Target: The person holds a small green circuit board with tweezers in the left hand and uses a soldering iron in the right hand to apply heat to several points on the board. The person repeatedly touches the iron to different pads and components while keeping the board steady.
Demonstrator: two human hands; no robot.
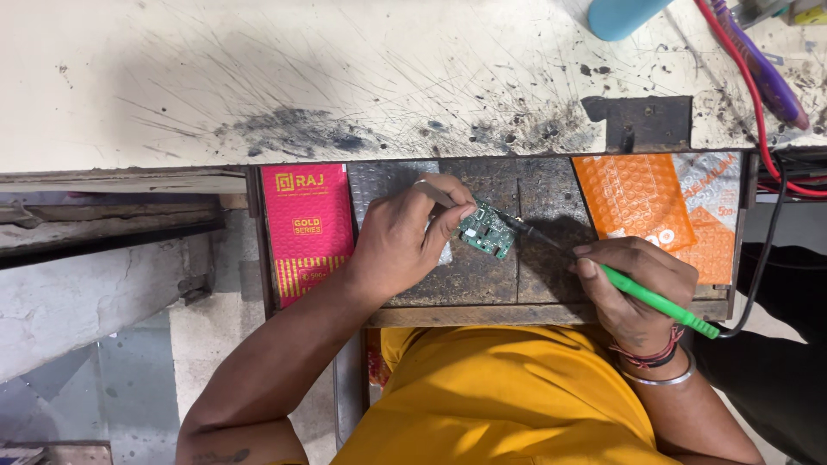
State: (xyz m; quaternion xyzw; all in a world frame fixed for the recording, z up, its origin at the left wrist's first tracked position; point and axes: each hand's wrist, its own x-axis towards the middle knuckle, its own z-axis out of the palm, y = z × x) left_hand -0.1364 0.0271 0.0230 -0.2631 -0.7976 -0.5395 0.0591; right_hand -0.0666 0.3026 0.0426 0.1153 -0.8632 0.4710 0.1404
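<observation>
Now the left hand (403,241) pinches a green circuit board (487,230) while the right hand (636,288) grips a green-handled soldering iron (655,300).

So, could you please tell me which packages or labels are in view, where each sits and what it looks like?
Pink packet: flat rectangle in the tray, beside the left hand; magenta with gold print.
Orange packet: flat pouch at the tray's right end, above the right hand; orange and silver-grey, dotted pattern, white print.
No screens or signs.
</observation>
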